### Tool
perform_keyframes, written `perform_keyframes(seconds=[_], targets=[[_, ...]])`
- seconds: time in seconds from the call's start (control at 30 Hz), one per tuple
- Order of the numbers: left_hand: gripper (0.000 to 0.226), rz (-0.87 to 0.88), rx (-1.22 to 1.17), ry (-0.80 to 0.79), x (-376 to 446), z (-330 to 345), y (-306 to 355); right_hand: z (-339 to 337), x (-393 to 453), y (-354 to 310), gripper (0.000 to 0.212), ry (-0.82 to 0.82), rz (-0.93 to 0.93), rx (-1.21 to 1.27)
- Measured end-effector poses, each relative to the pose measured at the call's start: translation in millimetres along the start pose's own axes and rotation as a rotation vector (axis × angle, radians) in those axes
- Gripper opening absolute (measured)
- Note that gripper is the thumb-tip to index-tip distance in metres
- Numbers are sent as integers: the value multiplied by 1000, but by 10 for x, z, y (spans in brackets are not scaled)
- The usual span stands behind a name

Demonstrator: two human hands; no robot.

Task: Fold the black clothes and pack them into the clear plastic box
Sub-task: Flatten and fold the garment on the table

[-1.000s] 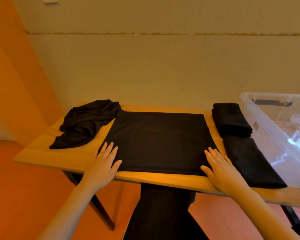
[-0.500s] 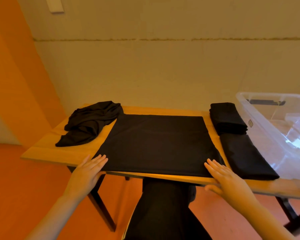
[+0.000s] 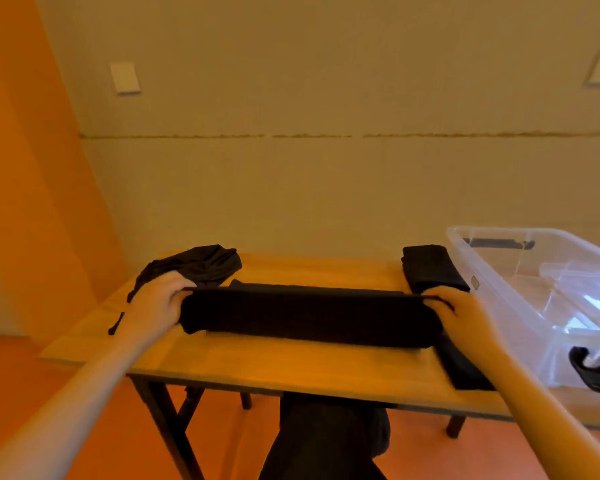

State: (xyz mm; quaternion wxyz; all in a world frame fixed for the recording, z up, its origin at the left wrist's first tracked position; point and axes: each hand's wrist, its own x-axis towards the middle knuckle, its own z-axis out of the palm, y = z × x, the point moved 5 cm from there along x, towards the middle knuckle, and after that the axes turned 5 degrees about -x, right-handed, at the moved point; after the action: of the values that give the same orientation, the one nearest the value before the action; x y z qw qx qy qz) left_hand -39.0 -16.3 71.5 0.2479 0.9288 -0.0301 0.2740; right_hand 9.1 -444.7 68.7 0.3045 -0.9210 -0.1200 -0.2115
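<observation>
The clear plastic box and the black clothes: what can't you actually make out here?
- Head view: the clear plastic box is cut off by the right edge, so its full contents are unknown.
- The flat folded black garment is partly hidden by the right hand and forearm.
- The black cloth being folded is motion-blurred, so its layers are uncountable.
- The left hand partly covers the crumpled black pile.

— How is my view set?

— I have one camera only, worn on the head, wide-angle. I look forward and slightly down across the surface (image 3: 291,362) toward the wall (image 3: 326,185) behind it.

— How near?

— Close: the near edge sits low in my frame, my forearms reach in from both bottom corners, and the floor (image 3: 84,427) shows beneath.

— Any shared part?

— None; there's no second view to overlap.
</observation>
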Motion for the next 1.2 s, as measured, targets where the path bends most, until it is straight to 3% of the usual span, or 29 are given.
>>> perform_keyframes(seconds=[0.17,0.33,0.63,0.83,1.03,1.2], targets=[[11,-111,-207,209,961,-500,381,-626,969,-356,15,194,21,153],[16,-110,-162,256,1441,-669,497,-829,1422,-368,16,203,47,219],[20,-170,-124,270,1665,-762,646,-936,1806,-324,18,135,57,305],[23,-154,-22,266,1694,-879,826,-1099,1955,-329,19,215,5,341],[17,-82,-164,468,1549,-1245,1025,-1331,1952,-337,8,250,-49,545],[8,-43,-221,582,1530,-1503,1026,-1515,1962,-405,15,277,-44,692]])
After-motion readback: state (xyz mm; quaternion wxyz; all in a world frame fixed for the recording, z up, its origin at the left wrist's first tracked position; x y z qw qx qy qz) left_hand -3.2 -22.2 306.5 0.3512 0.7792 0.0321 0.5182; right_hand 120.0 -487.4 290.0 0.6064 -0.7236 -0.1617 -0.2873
